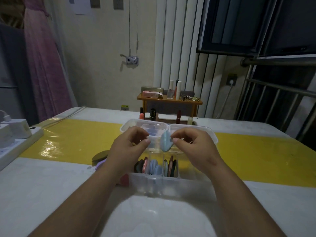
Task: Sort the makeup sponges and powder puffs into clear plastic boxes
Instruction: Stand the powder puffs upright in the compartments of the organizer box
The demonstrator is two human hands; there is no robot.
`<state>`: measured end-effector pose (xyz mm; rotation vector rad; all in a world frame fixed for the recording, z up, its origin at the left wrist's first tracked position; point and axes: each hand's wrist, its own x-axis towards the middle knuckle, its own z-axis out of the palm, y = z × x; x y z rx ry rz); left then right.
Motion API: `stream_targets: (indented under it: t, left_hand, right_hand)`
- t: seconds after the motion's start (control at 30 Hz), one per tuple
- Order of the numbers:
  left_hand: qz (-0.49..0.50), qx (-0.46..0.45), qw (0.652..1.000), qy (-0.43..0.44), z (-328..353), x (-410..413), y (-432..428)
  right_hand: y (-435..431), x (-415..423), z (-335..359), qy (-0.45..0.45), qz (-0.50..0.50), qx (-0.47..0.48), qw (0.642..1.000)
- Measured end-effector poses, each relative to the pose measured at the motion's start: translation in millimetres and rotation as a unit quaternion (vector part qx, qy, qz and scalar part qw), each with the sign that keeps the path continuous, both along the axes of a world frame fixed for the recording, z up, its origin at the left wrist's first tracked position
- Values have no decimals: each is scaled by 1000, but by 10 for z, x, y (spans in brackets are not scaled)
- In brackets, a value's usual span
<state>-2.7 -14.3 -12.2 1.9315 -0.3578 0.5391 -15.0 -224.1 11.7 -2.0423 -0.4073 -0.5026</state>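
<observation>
Far left edge there's a white power strip [17,137] with chargers plugged in, and a pink curtain [46,65] hangs in the upper left. The table [51,185] is white with a glossy yellow band [77,139] across it. Just left of the left wrist an olive round puff [100,155] and a lilac puff [100,164] lie flat. A reddish sponge [124,179] peeks out from under the forearm.

Left hand [130,146] hovers mid-frame, fingers curled in and thumb near the forefinger. I honestly can't tell if it's pinching anything. Just right of it, a soft light blue puff [165,141] is up on edge in the air above the boxes, and the right hand [193,146] pinches its right rim between thumb and forefinger. The hands are close but not touching.

Below them sits the near clear box [171,182], split into compartments, with dark and pink puffs [142,165], blue puffs [154,167] and more mixed puffs [171,165] standing on edge. The hands partly block the far clear boxes [130,124]. Behind are lipsticks [141,115] and a wooden shelf [169,98] of cosmetics, with dark window bars [273,100] at right.
</observation>
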Motion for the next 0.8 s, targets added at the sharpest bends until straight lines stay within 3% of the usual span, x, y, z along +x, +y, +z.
stream_targets:
  t: [0.2, 0.4, 0.6, 0.8]
  left_hand:
    - [-9, 82, 996, 21, -25, 11, 8]
    - [-10, 86, 996, 34, -23, 12, 11]
    - [-10, 84, 995, 44, -9, 7, 6]
    - [-15, 81, 996, 41, -7, 5, 8]
  right_hand:
    - [-61, 26, 14, -7, -49, 10, 999]
    - [-115, 25, 33, 37, -87, -32, 995]
    - [-98, 7, 34, 166, -79, -159, 970]
    - [-67, -34, 74, 199, -98, -226, 948]
